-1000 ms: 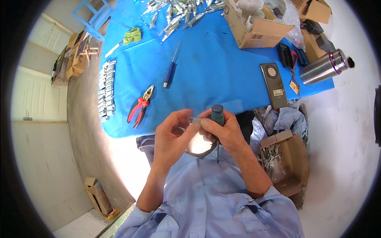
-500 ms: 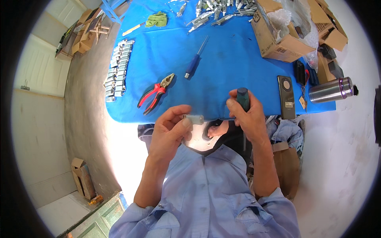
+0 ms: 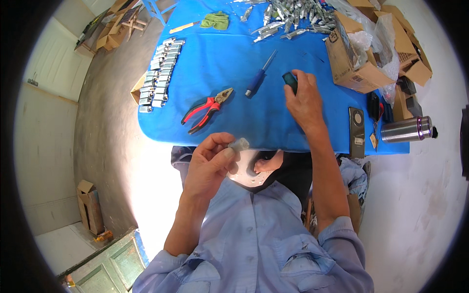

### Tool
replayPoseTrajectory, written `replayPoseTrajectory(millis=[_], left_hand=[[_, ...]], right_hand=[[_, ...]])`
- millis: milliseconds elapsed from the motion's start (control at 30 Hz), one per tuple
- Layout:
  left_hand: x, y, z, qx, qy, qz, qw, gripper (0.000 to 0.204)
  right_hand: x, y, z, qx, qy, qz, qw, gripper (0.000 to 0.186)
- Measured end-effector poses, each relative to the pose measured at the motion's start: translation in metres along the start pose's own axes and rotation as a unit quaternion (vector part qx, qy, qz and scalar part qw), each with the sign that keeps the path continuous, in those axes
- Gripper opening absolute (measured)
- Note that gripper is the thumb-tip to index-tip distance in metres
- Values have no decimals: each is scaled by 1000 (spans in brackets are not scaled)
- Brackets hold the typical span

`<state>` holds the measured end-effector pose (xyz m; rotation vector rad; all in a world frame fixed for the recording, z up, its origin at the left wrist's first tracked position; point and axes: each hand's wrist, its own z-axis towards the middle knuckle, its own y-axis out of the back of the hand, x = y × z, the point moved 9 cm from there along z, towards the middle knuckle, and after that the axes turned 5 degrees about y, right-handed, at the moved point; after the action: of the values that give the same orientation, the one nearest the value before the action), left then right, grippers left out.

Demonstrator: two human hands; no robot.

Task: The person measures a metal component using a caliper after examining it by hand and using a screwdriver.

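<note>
Pinched between the thumb and fingers of my left hand (image 3: pixel 211 158) is a small silver-grey block-like piece (image 3: pixel 239 145), held just off the table's front edge. My right hand (image 3: pixel 306 100) reaches over the blue table, its fingers round the dark green handle of a screwdriver (image 3: pixel 290 82); the shaft is hidden. A second screwdriver (image 3: pixel 255 83), with a blue handle, lies to the left of that hand. Red-and-black pliers (image 3: pixel 207 110) lie open-jawed farther left. Along the table's left side several small silver metal pieces (image 3: pixel 161 73) are lined up in rows.
A heap of silver parts (image 3: pixel 293 17) lies at the back, near a green cloth (image 3: pixel 215 21) and a wooden-handled tool (image 3: pixel 183 27). An open cardboard box (image 3: pixel 351 71) stands at the right. Closer are a dark phone-like device (image 3: pixel 357 132) and a steel flask (image 3: pixel 405 130).
My right hand has moved forward over the table with the green-handled screwdriver, which has tilted over from upright. My left hand keeps its piece, now turned a little. The view has shifted slightly.
</note>
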<state>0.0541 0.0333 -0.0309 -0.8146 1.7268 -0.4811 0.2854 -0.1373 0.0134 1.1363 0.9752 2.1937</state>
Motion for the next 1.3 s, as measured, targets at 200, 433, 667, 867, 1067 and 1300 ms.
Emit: replayPoseTrajectory(millis=[200,433,667,867,1067,1300], left_hand=[[0,7,-12,-49,2,-11,999,40],[11,9,-16,-18,10,-8,1000,28],[15,14,-26,-39,13,-21,999,26],[19,10,-39,-68,-18,15,997,24],[54,30,-65,-101,-1,63,993,22],[71,32,-75,-129,-13,189,973,21]], right_hand=[[-7,-1,-8,-27,58,-61,996,43],[-20,14,-29,-25,45,-84,995,42],[31,38,-72,-44,25,92,995,31],[98,-26,-163,125,-147,499,845,27],[123,-51,-211,148,-124,565,802,30],[115,-51,-228,131,-147,574,795,27]])
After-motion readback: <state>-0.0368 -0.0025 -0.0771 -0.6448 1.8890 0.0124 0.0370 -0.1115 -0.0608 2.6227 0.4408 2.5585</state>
